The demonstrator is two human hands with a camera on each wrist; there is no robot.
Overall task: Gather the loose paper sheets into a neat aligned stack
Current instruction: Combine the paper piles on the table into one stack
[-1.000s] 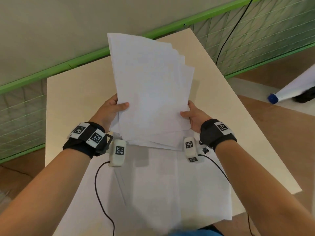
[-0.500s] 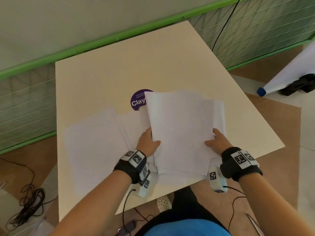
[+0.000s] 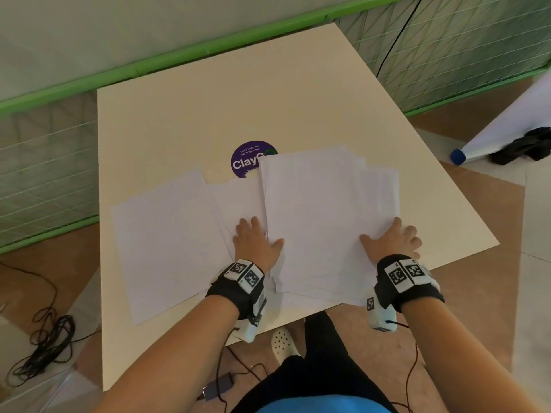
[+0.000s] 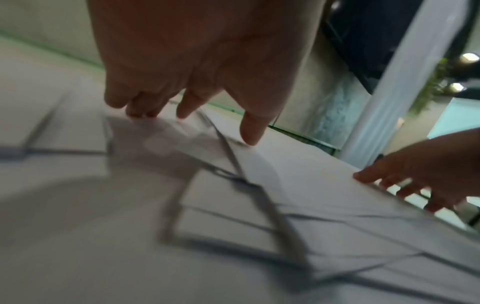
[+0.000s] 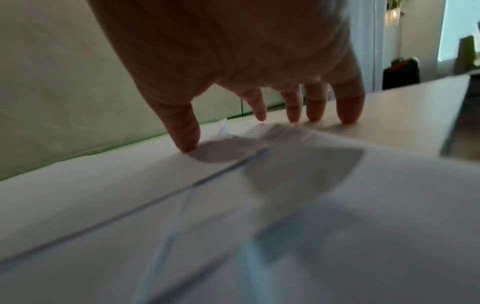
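Lowered since a second ago: fanned stack of white paper sheets (image 3: pixel 322 216) now laid on beige square table (image 3: pixel 208 114), flanked by left hand (image 3: pixel 256 242) and right hand (image 3: pixel 393 242), fingers extended, nothing gripped.

The left hand (image 4: pixel 197 61) rests straight fingers (image 4: pixel 250 131) on overlapping paper sheets (image 4: pixel 233 205); right hand (image 4: pixel 426 170) opposite.

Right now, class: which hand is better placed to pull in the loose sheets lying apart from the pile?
The left hand. It rests on the loose sheets left of the pile; the right hand is at the pile's far edge.
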